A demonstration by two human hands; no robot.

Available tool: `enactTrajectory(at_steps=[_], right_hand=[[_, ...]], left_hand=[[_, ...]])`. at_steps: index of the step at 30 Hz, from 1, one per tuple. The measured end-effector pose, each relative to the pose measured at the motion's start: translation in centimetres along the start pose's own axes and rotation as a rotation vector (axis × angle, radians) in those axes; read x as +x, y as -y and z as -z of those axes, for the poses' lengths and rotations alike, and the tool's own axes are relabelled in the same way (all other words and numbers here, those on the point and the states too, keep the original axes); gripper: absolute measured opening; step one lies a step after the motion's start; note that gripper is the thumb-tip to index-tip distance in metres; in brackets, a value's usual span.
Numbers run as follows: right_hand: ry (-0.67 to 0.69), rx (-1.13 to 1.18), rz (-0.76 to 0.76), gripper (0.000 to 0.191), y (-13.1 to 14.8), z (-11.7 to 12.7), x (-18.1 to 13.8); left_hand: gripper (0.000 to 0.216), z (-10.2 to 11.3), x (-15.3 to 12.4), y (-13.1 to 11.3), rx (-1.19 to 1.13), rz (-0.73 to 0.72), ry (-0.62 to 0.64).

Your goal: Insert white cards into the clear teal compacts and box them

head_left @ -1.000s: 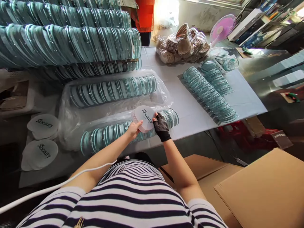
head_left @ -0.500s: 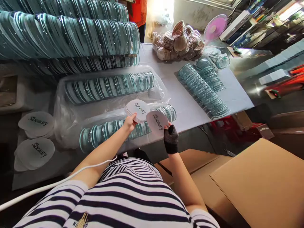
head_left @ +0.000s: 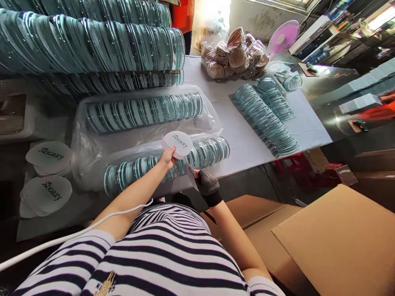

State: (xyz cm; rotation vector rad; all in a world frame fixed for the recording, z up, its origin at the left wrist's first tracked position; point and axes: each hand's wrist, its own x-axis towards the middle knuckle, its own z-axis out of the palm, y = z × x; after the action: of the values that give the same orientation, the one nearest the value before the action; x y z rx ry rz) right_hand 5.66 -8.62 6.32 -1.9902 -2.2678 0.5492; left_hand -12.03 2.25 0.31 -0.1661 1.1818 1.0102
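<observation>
My bare left hand (head_left: 168,158) grips a stack of round white printed cards (head_left: 177,144), its thumb on the top one, which reads like "beauty". In a dark fingerless glove, my right hand (head_left: 207,183) pinches a single printed card (head_left: 191,174), turned almost edge-on, just below the stack. Under both hands lies a row of clear bluish round plastic containers or lids (head_left: 212,150), nested on their sides. Behind it, a similar row (head_left: 145,111) lies on a clear plastic bag (head_left: 92,158). More printed cards (head_left: 47,195) lie in two piles at the left.
Large nested rows of clear round plastic pieces (head_left: 92,45) are piled at the back left. Further nested rows (head_left: 267,119) lie on the table's right side. A bag of brown cup-shaped pieces (head_left: 234,55) and a pink fan (head_left: 284,37) stand behind. An open cardboard box (head_left: 336,238) is at my right.
My right hand has moved left and down, turning its card from facing me to nearly edge-on beneath the stack. My left hand still holds the stack, almost in place.
</observation>
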Motion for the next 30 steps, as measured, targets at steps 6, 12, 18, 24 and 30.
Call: enactTrajectory(at_steps=[6,12,18,24,30], right_hand=[[0.193,-0.006,-0.132,0.037,-0.1,-2.7,3.1],[0.233,0.032,-0.383,0.035,-0.2,-1.3,1.4],[0.273,0.036,-0.29,0.029,1.7,-2.3,4.6],[0.396,0.079,-0.253,0.027,2.0,-5.0,6.4],[0.597,0.403,-0.208,0.026,0.5,-4.8,5.9]], left_hand=[[0.036,-0.1,-0.1,-0.2,-0.004,-0.009,0.01],[0.029,-0.5,-0.4,-0.3,-0.004,0.016,-0.001],[0.029,-0.5,-0.4,-0.5,-0.001,0.031,0.002],[0.034,-0.4,-0.4,-0.6,0.0,0.029,0.001],[0.031,-0.3,-0.4,-0.1,0.003,-0.006,0.027]])
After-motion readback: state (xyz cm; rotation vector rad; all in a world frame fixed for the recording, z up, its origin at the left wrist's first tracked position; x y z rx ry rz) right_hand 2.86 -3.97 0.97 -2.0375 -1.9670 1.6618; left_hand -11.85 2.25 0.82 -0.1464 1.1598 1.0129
